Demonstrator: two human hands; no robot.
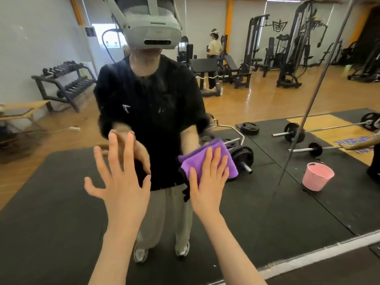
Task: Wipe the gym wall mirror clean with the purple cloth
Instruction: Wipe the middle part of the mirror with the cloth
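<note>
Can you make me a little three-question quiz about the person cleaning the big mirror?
1. True or false: the right hand presses the purple cloth flat against the mirror.
2. What colour is the bucket seen in the mirror? A pink, B green, C black.
3. Fill in: the left hand has its fingers spread and holds ____.

Key: 1 true; 2 A; 3 nothing.
</note>
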